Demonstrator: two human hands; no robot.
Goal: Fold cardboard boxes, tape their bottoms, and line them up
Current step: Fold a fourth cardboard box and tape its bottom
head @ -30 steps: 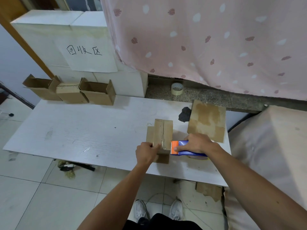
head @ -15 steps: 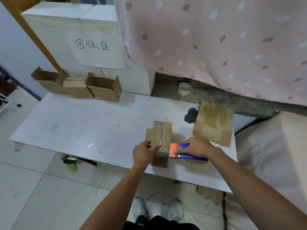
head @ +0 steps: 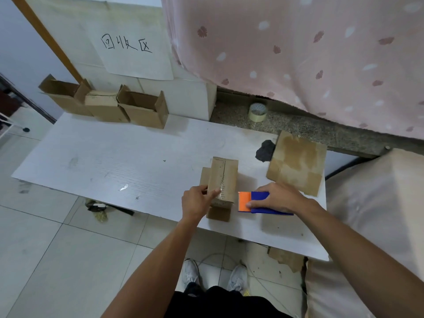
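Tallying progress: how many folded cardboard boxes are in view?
4: three boxes in a row at the table's far left, one near the front held by the left hand. None seems hidden.

Three handwritten characters, 回收区, were seen in black on a white paper sheet [head: 137, 65], which was fixed to the white block [head: 188, 97] at the far left. Small dark marks were printed along the seam of the near box [head: 229, 175] but could not be read.
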